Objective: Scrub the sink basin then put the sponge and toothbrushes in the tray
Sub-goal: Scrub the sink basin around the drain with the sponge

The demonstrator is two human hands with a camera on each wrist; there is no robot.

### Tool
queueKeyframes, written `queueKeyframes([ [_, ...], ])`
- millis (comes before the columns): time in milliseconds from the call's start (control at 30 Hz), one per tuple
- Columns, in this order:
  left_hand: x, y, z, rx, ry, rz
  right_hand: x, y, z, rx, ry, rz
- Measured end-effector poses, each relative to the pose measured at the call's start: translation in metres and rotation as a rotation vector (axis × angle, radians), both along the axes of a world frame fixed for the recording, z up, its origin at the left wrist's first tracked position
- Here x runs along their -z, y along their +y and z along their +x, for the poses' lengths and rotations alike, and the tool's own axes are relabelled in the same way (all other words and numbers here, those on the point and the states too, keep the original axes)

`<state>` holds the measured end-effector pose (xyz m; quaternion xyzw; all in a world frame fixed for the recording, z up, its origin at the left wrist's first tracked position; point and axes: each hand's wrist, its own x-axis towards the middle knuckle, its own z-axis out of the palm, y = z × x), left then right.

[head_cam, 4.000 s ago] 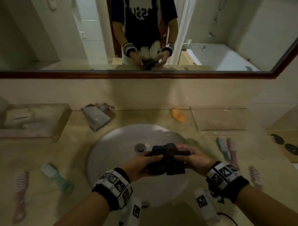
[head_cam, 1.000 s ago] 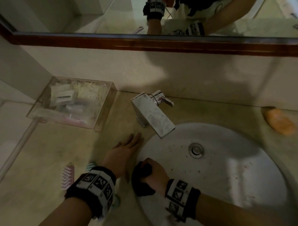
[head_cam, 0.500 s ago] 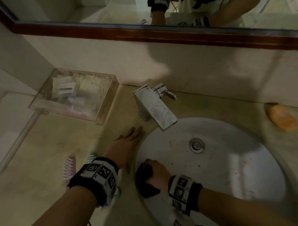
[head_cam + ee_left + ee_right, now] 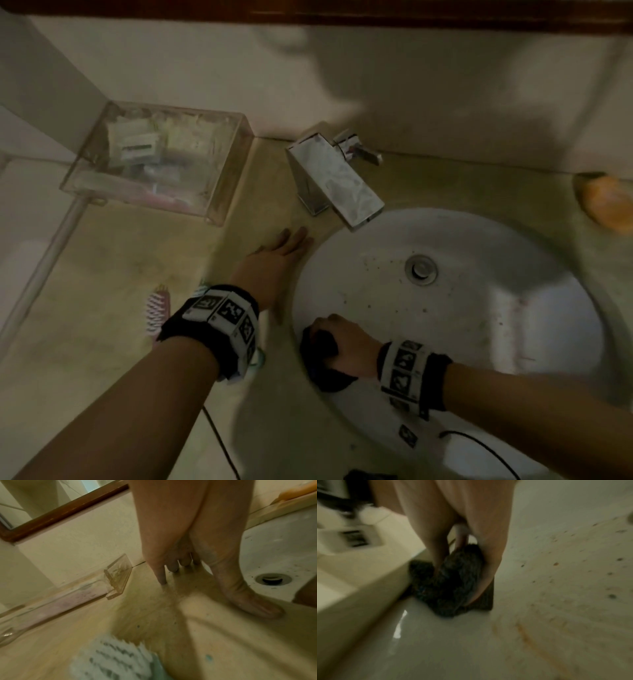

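My right hand (image 4: 337, 337) grips a dark sponge (image 4: 322, 349) and presses it on the left inner wall of the white sink basin (image 4: 479, 308); in the right wrist view the sponge (image 4: 452, 582) sits against the basin's edge. Dark specks dot the basin around the drain (image 4: 420, 269). My left hand (image 4: 274, 263) lies flat with straight fingers on the counter beside the rim; the left wrist view shows its fingertips (image 4: 162, 577) on the stone. A pink toothbrush (image 4: 157, 311) lies left of my wrist, a teal one (image 4: 116, 661) under it. The clear tray (image 4: 219, 202) stands at back left.
A square chrome faucet (image 4: 334, 181) juts over the basin's back left. An orange soap (image 4: 606, 205) lies at the far right on the counter. The tray holds small packets. A metal rail (image 4: 44, 260) runs along the counter's left side. A wooden mirror frame (image 4: 65, 512) borders the wall.
The view has tilted down and the mirror has left the frame. My right hand still presses the sponge at the basin's left wall, shifted slightly; four seconds ago both hands held the sponge.
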<state>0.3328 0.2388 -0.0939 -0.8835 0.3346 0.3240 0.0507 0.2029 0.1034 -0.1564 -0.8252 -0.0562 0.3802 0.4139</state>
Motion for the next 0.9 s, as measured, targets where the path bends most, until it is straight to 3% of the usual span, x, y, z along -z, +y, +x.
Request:
queueKeyframes([
  [133,0.005,0.004,0.0,-0.015,0.001,-0.027,0.023,-0.009,0.027,0.025,-0.036,-0.237],
  [233,0.002,0.004,0.003,0.003,0.031,-0.001,0.031,-0.015,0.045,0.023,-0.065,-0.305],
  [467,-0.002,0.002,0.0,-0.009,0.016,0.0,-0.005,-0.012,-0.012,-0.296,0.106,-0.073],
  [600,-0.005,0.0,0.0,-0.001,0.026,0.019,0.012,-0.019,0.001,-0.376,-0.001,-0.318],
  [700,-0.008,-0.001,0.0,0.0,0.036,0.016,0.015,-0.02,0.017,-0.238,-0.1,-0.417],
  [767,-0.008,0.0,-0.001,0.0,0.032,0.019,0.013,-0.02,0.017,-0.227,-0.08,-0.397],
  [900,-0.01,-0.001,-0.002,0.004,0.009,0.018,-0.005,-0.026,-0.013,-0.413,0.087,-0.161],
])
